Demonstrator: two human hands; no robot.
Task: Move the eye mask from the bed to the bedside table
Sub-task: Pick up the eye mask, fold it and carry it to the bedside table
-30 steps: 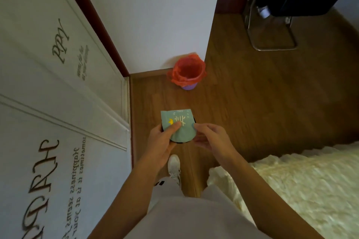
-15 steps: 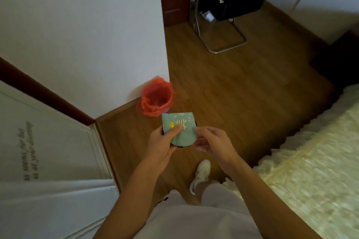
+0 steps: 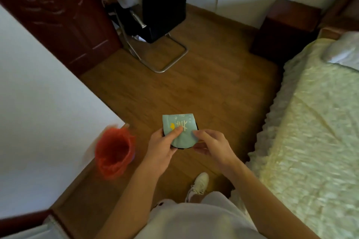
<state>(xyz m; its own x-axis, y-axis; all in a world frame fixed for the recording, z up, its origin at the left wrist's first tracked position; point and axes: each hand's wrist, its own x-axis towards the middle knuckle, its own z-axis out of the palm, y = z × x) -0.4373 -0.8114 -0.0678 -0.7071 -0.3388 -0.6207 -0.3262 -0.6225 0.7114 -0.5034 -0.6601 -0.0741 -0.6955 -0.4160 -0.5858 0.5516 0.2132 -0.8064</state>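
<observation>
The eye mask (image 3: 182, 132) is folded, teal with a yellow mark and pale lettering, with a black underside. I hold it in front of me above the wooden floor. My left hand (image 3: 163, 147) grips its left side with the thumb pressed on top. My right hand (image 3: 211, 144) pinches its right edge with the fingertips. The bed (image 3: 310, 132) with a cream quilted cover runs along the right. The dark wooden bedside table (image 3: 285, 27) stands at the far right by the head of the bed.
A bin lined with a red bag (image 3: 114, 153) sits by the white wall corner at left. A black chair on a metal frame (image 3: 161, 25) stands ahead, beside a dark red door (image 3: 58, 13). A pillow (image 3: 345, 52) lies on the bed. Open wooden floor (image 3: 194, 83) lies between.
My view has swung to the right: the bin slid to the left, and the chair, bed and bedside table came into view. Both hands keep the same hold on the mask.
</observation>
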